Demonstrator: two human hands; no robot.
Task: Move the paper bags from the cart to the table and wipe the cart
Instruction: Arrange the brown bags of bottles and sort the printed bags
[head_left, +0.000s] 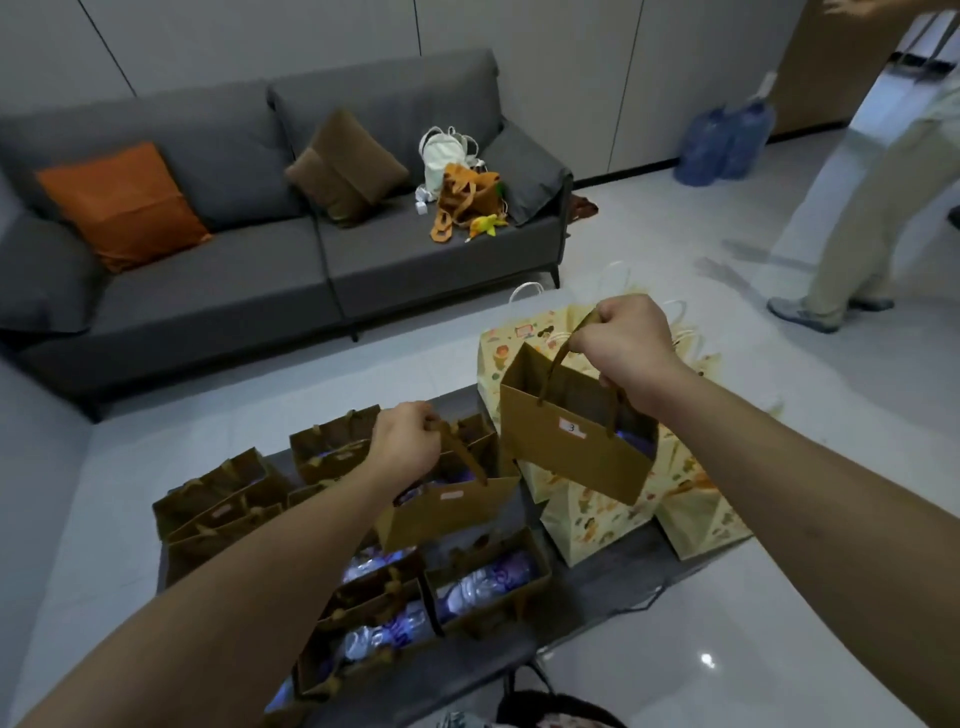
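Note:
My right hand (626, 345) grips the brown handles of a brown paper bag (561, 441) with a white label, lifted above the other bags. My left hand (408, 441) grips the handle of a second brown paper bag (447, 512), lower and to the left. Beneath them a dark flat surface (597, 587) carries several more brown paper bags (488, 577) holding purple and white packets. Several pale yellow printed paper bags (587, 530) stand at its right end. I cannot tell whether this surface is the cart or the table.
A grey sofa (234, 280) with orange and brown cushions and loose bags stands behind. A person in beige trousers (872, 218) walks at the right on the white tiled floor. Two blue water jugs (722, 140) stand by the far wall.

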